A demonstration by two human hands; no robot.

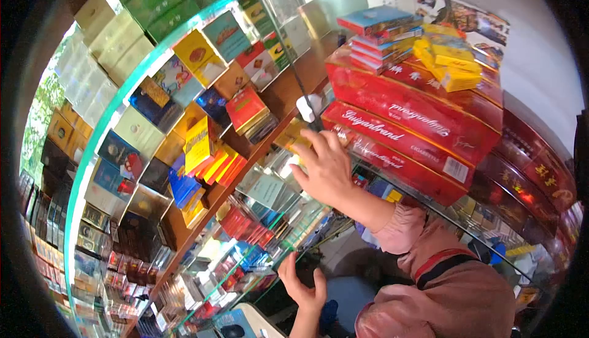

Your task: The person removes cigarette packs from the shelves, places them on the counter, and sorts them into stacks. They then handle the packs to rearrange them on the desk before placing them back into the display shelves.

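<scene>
My right hand (326, 167) reaches out with its fingers spread, beside a stack of red cigarette cartons (399, 130). Its fingertips overlap the lower end of a dark rod, just below a white object (308, 104). Lower down, my left hand (305, 286) is raised with thumb and fingers apart and nothing between them. Cigarette packs stand on the shelf to the left of my hands, among them a yellow pack (199, 146) and a red-and-gold pack (248, 109).
A curved glass-edged case (92, 172) holds rows of packs. Yellow packs (451, 62) and blue-and-red packs (380, 31) lie on top of the red cartons. Dark red cartons (521, 166) are stacked to the right. Glass shelves (264, 246) with more packs lie below.
</scene>
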